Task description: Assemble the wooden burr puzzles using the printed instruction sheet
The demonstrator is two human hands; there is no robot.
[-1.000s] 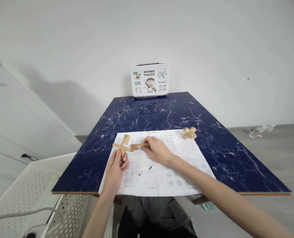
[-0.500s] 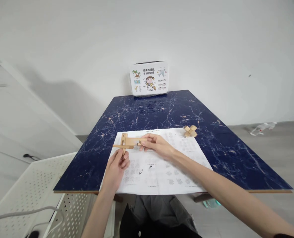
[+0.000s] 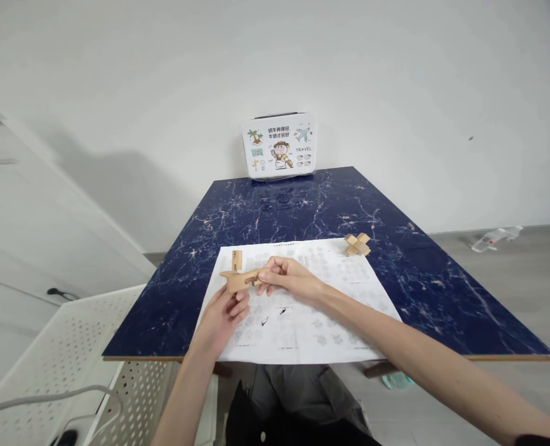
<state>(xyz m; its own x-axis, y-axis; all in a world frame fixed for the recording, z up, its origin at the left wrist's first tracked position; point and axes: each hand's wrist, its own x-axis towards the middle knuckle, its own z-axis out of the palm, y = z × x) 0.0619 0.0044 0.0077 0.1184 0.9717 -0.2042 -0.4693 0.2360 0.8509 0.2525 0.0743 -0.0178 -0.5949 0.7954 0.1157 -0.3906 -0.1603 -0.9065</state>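
Flat wooden puzzle pieces [image 3: 238,282], fitted across one another, are held above the printed sheet [image 3: 303,341]. One upright piece bears a dark mark like a 3 near its top. My left hand [image 3: 225,311] grips the pieces from below, its fingers curled. From the right, my right hand [image 3: 288,279] pinches the end of the crosswise piece between thumb and fingers. Exactly how the pieces interlock is partly hidden by the fingers. An assembled wooden burr puzzle [image 3: 357,244] sits at the sheet's far right corner, away from both hands.
The sheet lies on a dark blue marbled table [image 3: 275,214]. A white case [image 3: 279,147] with cartoon prints stands at the table's back edge against the wall. To the left is a white perforated unit [image 3: 84,334] with a cable. A clear plastic bottle [image 3: 495,238] lies on the floor at right.
The crosswise wooden piece has turned, so its broad slotted face now tilts toward me. Both hands have shifted slightly and keep their hold.
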